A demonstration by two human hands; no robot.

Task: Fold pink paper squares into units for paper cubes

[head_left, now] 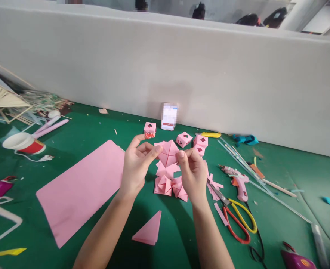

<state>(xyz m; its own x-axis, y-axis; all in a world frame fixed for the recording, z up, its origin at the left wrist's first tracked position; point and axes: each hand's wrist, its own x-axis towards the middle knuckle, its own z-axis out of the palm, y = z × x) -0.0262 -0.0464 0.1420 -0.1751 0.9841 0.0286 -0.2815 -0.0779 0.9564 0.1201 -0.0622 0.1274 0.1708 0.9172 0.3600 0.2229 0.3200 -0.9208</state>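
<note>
Between my two hands, a folded pink paper square (168, 153) is held up with a cross of creases on its face. My left hand (138, 162) pinches its left corner between thumb and fingers. My right hand (194, 173) pinches the opposite corner. Below it on the table lie more folded pink paper pieces (165, 184), partly covered by the right hand. Behind stand pink paper boxes with small dark openings, among them one box (150, 129) near the left fingertips and another box (184, 139) further right. Folded pink triangles (149, 229) lie stacked nearer me.
A large pink sheet (83, 192) lies at left. Scissors (232, 213) with red and yellow handles, a pink glue gun (239, 181) and a yellow cutter (211, 135) are at right. A phone (169, 116) leans on the grey wall (165, 67). A paper cup (24, 143) lies far left.
</note>
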